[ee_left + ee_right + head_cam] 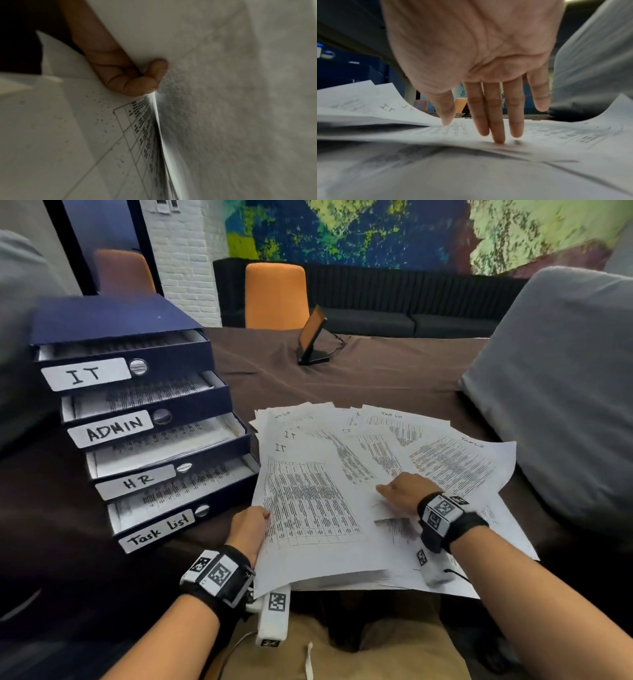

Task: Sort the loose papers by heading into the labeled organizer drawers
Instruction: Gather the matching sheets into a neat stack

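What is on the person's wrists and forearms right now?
Both forearms are bare, with no sleeves. The left hand and right hand each carry a black wrist strap holding white blocks printed with black square tag markers; a thin cable trails from the right unit.

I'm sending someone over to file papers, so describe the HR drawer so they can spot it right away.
On the left of the brown-covered table stands a dark blue organizer with four stepped, pulled-out drawers. The HR drawer is third from the top, under the ADMIN drawer and above the Task List drawer. Its white handwritten label reading HR sets it apart.
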Demonstrator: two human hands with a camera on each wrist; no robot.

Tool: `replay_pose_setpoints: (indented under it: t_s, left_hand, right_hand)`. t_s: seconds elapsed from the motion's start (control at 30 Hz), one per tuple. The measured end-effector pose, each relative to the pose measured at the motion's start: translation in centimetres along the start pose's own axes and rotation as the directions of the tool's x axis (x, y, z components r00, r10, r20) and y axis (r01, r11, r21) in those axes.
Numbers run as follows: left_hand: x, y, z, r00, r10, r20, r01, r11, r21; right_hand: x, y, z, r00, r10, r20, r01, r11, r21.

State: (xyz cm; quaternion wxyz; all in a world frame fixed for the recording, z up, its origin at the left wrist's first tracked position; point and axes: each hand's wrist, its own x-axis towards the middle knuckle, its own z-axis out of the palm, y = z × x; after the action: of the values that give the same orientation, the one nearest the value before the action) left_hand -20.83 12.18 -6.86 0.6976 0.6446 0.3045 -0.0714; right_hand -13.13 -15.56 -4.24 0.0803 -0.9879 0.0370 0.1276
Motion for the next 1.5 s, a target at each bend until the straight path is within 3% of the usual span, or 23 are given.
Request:
replay_pose_setpoints:
  t_s: [0.1, 0.2, 0.37, 0.47, 0.57, 0.67, 0.7, 0.73, 0.8, 0.87, 0.93, 1.03, 1.07, 1.1, 1.13, 1.17, 1.3, 1.33, 1.37, 1.4, 1.47, 1.5]
  left_hand:
    - [0.0, 0.0, 0.1, 1.000, 0.008, 0.015, -0.008, 1.000, 0.006]
    - [-0.5, -0.1, 0.2, 0.994, 0.051, 0.091, -0.055, 0.998, 0.044]
    - [-0.5, -0.6, 0.0, 0.978, 0.061, 0.202, -0.078, 0.994, 0.077]
    - [-0.4, -0.7, -0.2, 0.972, 0.095, 0.217, -0.127, 0.982, 0.140]
    - [-0.2, -0.7, -0.3, 0.972, 0.079, 0.223, -0.118, 0.979, 0.167]
    - [0.0, -0.8, -0.4, 0.979, 0.045, 0.198, -0.073, 0.988, 0.133]
    - [0.1, -0.9, -0.4, 0.980, 0.045, 0.192, -0.071, 0.990, 0.126]
    - [0.2, -1.0, -0.3, 0.982, 0.048, 0.185, -0.070, 0.990, 0.118]
    - [0.4, -1.1, -0.2, 0.984, 0.053, 0.170, -0.070, 0.993, 0.094]
    - [0.3, -1.2, -0.1, 0.985, 0.041, 0.169, -0.050, 0.997, 0.052]
    - [0.1, -1.0, -0.1, 0.986, 0.027, 0.164, -0.030, 0.999, 0.016]
    - [0.0, -1.0, -0.1, 0.988, 0.040, 0.148, -0.040, 0.999, -0.004]
    - [-0.1, -1.0, 0.0, 0.988, 0.044, 0.149, -0.044, 0.999, -0.002]
    - [-0.1, -1.0, 0.0, 0.988, 0.046, 0.147, -0.047, 0.999, 0.004]
    - [-0.1, -1.1, 0.0, 0.988, 0.046, 0.145, -0.049, 0.999, 0.015]
    - [-0.1, -1.1, 0.1, 0.988, 0.047, 0.145, -0.051, 0.998, 0.025]
    - [0.3, -1.1, 0.1, 0.988, 0.059, 0.145, -0.071, 0.994, 0.078]
    - [0.3, -1.1, 0.1, 0.987, 0.066, 0.145, -0.081, 0.992, 0.101]
    - [0.4, -1.1, 0.1, 0.987, 0.075, 0.144, -0.092, 0.989, 0.116]
    - [0.3, -1.1, 0.1, 0.986, 0.081, 0.143, -0.098, 0.988, 0.120]
    - [0.5, -1.0, 0.2, 0.987, 0.084, 0.137, -0.098, 0.991, 0.096]
    - [0.6, -1.0, 0.3, 0.987, 0.082, 0.137, -0.090, 0.994, 0.055]
  right_hand:
    - [-1.1, 2.2, -0.6, 0.987, 0.089, -0.137, -0.102, 0.991, -0.085]
    - [-1.2, 3.4, 0.1, 0.968, 0.178, -0.177, -0.159, 0.981, 0.114]
    - [0.9, 4.0, 1.3, 0.956, 0.290, -0.047, -0.252, 0.890, 0.379]
    - [1.5, 4.4, 0.6, 0.948, 0.309, 0.074, -0.314, 0.871, 0.378]
    - [2.0, 5.7, 0.4, 0.945, 0.326, 0.040, -0.315, 0.866, 0.387]
    - [2.5, 9.0, 0.5, 0.917, 0.393, -0.064, -0.297, 0.783, 0.546]
    - [2.6, 10.0, 0.4, 0.905, 0.422, -0.053, -0.285, 0.694, 0.661]
    - [2.7, 10.9, 0.4, 0.894, 0.449, -0.007, -0.239, 0.489, 0.839]
    - [1.6, 11.6, 0.2, 0.886, 0.464, 0.008, -0.075, 0.125, 0.989]
    - [0.4, 11.4, 0.1, 0.871, 0.489, 0.044, -0.043, -0.013, 0.999]
    - [0.1, 10.3, 0.4, 0.875, 0.481, 0.049, -0.025, -0.056, 0.998]
    - [-1.0, 8.2, 0.6, 0.848, 0.528, -0.044, 0.047, 0.008, 0.999]
    - [-2.0, 7.0, -0.1, 0.851, 0.522, -0.052, 0.010, 0.083, 0.996]
    - [-2.7, 6.5, 0.1, 0.840, 0.509, -0.189, -0.048, 0.416, 0.908]
    - [-3.2, 6.0, -0.3, 0.827, 0.495, -0.266, -0.068, 0.558, 0.827]
    - [-3.5, 5.9, -0.5, 0.814, 0.520, -0.258, -0.106, 0.571, 0.814]
    - [-3.4, 6.5, -1.8, 0.803, 0.541, -0.250, -0.070, 0.501, 0.863]
    - [-3.8, 6.2, -1.9, 0.820, 0.535, -0.203, -0.009, 0.367, 0.930]
    - [-4.1, 5.7, -2.3, 0.859, 0.505, -0.086, 0.027, 0.124, 0.992]
    - [-4.6, 5.4, -2.3, 0.888, 0.455, -0.065, 0.087, -0.027, 0.996]
    - [-4.5, 4.8, -1.1, 0.894, 0.440, -0.083, 0.112, -0.040, 0.993]
    - [-4.5, 4.2, -0.4, 0.907, 0.412, -0.086, 0.086, 0.020, 0.996]
